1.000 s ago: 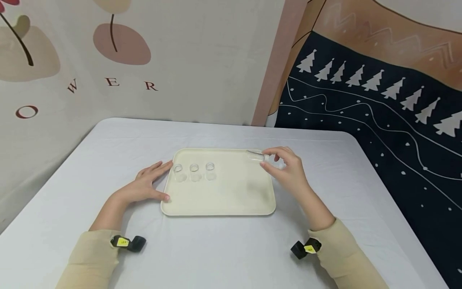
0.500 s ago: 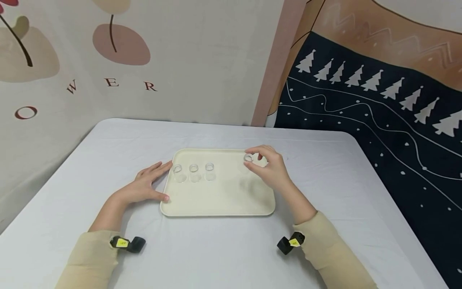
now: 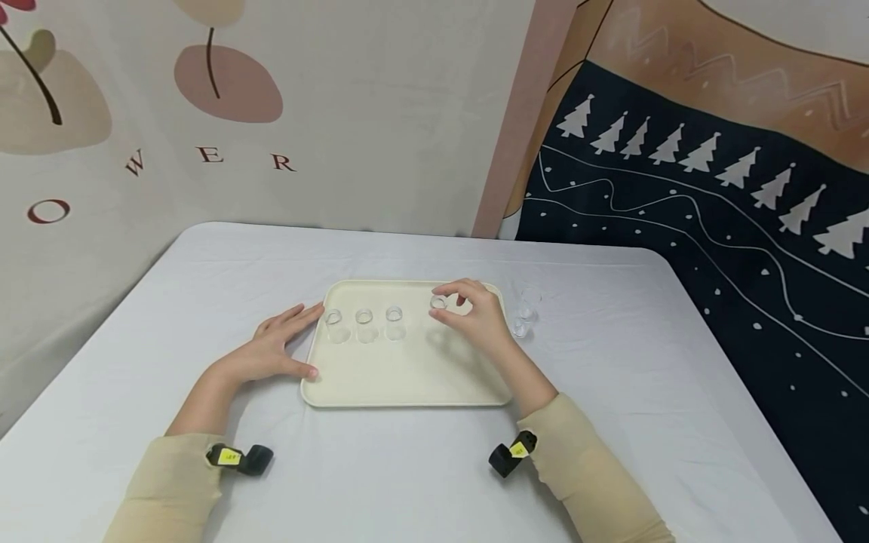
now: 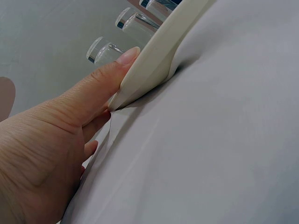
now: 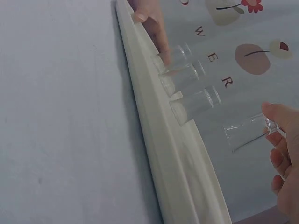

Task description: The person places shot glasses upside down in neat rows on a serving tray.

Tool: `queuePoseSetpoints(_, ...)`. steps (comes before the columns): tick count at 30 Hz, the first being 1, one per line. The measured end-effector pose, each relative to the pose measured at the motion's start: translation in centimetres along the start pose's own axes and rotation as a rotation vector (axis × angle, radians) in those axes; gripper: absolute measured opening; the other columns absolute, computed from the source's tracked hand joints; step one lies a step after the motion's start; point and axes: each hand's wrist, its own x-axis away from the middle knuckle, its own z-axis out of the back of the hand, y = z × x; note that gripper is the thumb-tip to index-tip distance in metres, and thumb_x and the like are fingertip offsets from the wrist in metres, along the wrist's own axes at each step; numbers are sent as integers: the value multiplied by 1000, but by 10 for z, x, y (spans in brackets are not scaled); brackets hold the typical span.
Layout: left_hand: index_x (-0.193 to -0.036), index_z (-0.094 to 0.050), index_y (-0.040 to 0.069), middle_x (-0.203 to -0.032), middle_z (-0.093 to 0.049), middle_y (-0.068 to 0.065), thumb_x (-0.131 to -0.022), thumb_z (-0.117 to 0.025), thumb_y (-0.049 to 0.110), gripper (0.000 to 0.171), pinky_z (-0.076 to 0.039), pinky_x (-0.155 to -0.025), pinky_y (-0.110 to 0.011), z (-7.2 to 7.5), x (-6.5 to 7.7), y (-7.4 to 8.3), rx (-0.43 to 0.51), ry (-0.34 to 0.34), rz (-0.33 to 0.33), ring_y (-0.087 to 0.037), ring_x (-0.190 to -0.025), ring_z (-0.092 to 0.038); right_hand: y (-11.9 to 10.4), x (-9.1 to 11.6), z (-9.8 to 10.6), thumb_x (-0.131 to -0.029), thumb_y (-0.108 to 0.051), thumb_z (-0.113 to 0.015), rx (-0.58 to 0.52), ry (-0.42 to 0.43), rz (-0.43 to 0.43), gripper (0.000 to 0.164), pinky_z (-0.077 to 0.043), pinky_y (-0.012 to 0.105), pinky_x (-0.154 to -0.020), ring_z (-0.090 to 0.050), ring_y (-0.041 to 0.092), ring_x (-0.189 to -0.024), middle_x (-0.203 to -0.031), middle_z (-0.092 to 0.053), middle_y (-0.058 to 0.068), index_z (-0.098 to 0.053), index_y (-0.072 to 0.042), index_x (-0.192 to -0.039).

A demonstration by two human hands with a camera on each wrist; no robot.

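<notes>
Pinched by its neck between the thumb and fingers of my right hand [image 3: 480, 318], a small clear glass bottle [image 5: 245, 133] hangs above the right part of the cream tray [image 3: 407, 377]. In the right wrist view this bottle is upright relative to the tray and apart from it. Three matching bottles stand in a row on the tray's left half: a left one [image 3: 337, 328], a middle one [image 3: 366, 328] and a right one [image 3: 396, 324]. My left hand [image 3: 271, 348] rests at the tray's left edge, fingers spread and straight, thumb on the rim.
More clear glassware [image 3: 524, 317] stands on the white tablecloth [image 3: 407, 467] just right of the tray, partly behind my right forearm. A pale printed curtain [image 3: 380, 113] hangs behind the table, and a dark tree-patterned cloth [image 3: 679, 211] hangs at the right.
My right hand has carried the bottle leftward from the tray's back right corner, and the bottle has turned from lying sideways to upright. The left hand and three standing bottles stay put.
</notes>
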Motion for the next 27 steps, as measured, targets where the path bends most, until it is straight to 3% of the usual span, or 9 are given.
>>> queuePoseSetpoints(12,-154,-20,16,-156,-8,-24,-65,-84,47,114,-9,-98,-73,-1,-1,-1,1,3,-8,-51,-136,-4,13,2,-23,-76,-14,-82,-32,-31,-112,27,-41,30,-68,-51,22,-84,-98,-67,-3,-73,-11,-102)
queuePoseSetpoints(27,-154,-21,16,-156,-10,-24,-66,-84,47,113,-8,-100,-72,-1,-1,-2,-7,7,-22,-50,-137,-3,16,4,-29,-77,-16,-81,-22,-59,-186,27,-41,30,-67,-51,20,-87,-99,-66,-3,-73,-12,-103)
